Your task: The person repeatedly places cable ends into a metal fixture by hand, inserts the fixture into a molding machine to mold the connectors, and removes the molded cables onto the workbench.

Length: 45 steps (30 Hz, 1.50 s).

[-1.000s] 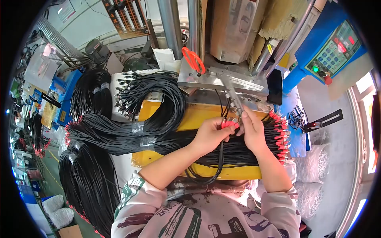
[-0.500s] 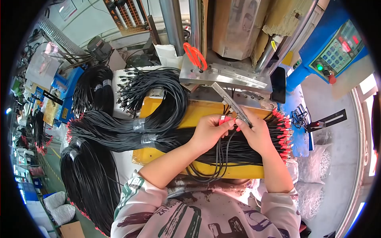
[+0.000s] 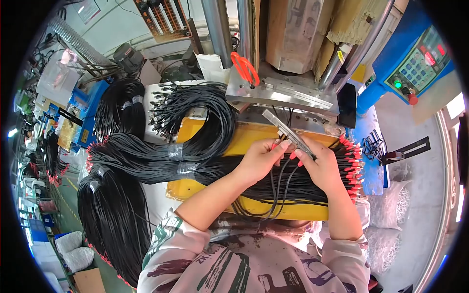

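My right hand [image 3: 320,163] grips a narrow metal bar [image 3: 283,129], which slants up and to the left. Close beside it, my left hand [image 3: 264,158] pinches a red-ended cable at the bar's edge. Red cable ends show between the two hands, with black cables [image 3: 277,188] hanging from them in loops. Beneath lies a wide bundle of black cables with red connectors [image 3: 352,168] at its right end, across a yellow board [image 3: 312,211]. Fingertips partly hide the parts at the bar.
Behind my hands stands a metal press block [image 3: 283,93] with an orange loop [image 3: 244,69]. More cable bundles [image 3: 115,215] lie at the left. A blue control box [image 3: 415,58] stands at the right, beside a black phone [image 3: 347,105].
The bar has tilted further left and now lies lower between my hands. The left fingers have closed in on it, and a red cable end now shows below my right fingers.
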Available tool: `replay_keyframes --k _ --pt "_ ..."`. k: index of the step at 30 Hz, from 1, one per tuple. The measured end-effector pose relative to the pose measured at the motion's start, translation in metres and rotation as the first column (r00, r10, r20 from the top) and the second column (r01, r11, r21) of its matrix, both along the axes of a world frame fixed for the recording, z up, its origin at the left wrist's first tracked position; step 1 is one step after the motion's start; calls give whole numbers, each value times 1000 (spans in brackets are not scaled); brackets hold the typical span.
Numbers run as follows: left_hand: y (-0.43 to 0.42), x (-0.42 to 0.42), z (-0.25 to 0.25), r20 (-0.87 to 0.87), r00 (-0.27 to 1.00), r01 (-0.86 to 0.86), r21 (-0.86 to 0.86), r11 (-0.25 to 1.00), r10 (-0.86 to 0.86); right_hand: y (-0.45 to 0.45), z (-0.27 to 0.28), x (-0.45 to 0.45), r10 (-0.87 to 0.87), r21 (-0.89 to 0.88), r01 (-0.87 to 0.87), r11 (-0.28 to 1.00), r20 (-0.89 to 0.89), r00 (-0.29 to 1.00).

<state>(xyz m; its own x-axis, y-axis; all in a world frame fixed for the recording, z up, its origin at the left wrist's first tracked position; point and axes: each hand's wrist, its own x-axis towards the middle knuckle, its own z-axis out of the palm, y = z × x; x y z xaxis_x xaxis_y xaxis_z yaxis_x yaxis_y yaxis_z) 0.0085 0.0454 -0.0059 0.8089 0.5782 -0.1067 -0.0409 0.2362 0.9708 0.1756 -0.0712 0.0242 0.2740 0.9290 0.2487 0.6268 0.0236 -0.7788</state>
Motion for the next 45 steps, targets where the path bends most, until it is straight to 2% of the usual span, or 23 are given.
replay_keyframes --k 1,3,4,7,9,11,12,16,23,25,28,29,32,33,34,35,36,39,40,41,42,44,45 --pt "2 -2 2 4 1000 -12 -134 991 13 0 -1 1 2 3 -2 1000 -1 1000" --pt "6 -6 8 9 1000 -24 -394 919 30 -2 -2 6 -30 -100 11 995 -190 981" --pt "9 -8 11 12 1000 -17 -392 920 24 -3 -2 9 -56 -153 13 988 -278 959" --pt "17 -18 19 -51 998 11 -427 904 -37 -3 9 3 -85 -195 34 980 -262 961" --pt "16 -18 13 -40 999 9 -357 934 -25 -2 8 0 -94 -220 35 975 -260 961" --pt "19 -16 8 -14 1000 10 -194 981 -13 0 1 -2 -61 -145 50 988 -73 995" --pt "19 -16 6 -17 1000 10 -196 981 -13 0 -1 -4 -49 -109 51 993 21 999" --pt "18 -15 3 -19 998 -61 -305 950 58 -1 7 -6 -119 -189 89 978 -155 981" --pt "12 -10 -1 25 990 -135 -129 982 140 0 9 -5 -145 -201 109 973 -171 975" --pt "14 -11 -2 26 991 -124 -145 982 129 -1 6 -4 -132 -195 98 976 -171 976" --pt "17 -12 -1 37 992 -111 -176 978 119 3 0 -2 -22 37 13 999 256 967" --pt "18 -10 -3 46 992 -106 -161 981 115 2 0 -1 -20 38 11 999 255 967" --pt "17 -9 -8 68 993 -86 -125 988 95 -4 22 -4 -24 -298 -47 954 -230 973" --pt "18 -7 -8 65 990 -111 -158 981 123 -10 18 -3 -25 -289 -42 957 -222 975" --pt "18 -5 -8 61 987 -135 -192 972 150 -22 4 -1 -66 -154 72 985 41 997" --pt "20 -3 -10 55 983 -160 -230 960 177 -34 -12 2 -141 4 146 989 292 946" --pt "23 3 -13 63 982 -159 -230 960 177 -40 -20 5 -238 172 172 970 509 827" --pt "44 46 -26 -87 791 -610 -39 792 605 -42 -20 13 -227 147 178 973 460 858" --pt "59 64 -35 -88 787 -616 -46 787 611 -41 -20 14 -221 135 179 974 428 876" --pt "75 83 -39 -50 916 -399 -203 894 397 -33 -19 17 -218 131 178 975 429 877" --pt "82 92 -46 25 986 -144 -339 930 162 -16 -16 24 -141 8 145 989 308 941" --pt "76 81 -32 -3 992 -122 -334 935 128 12 -8 38 -23 -201 30 979 37 999" --pt "74 72 -22 -33 995 -104 -329 939 99 13 -5 39 -26 -191 34 981 43 999"
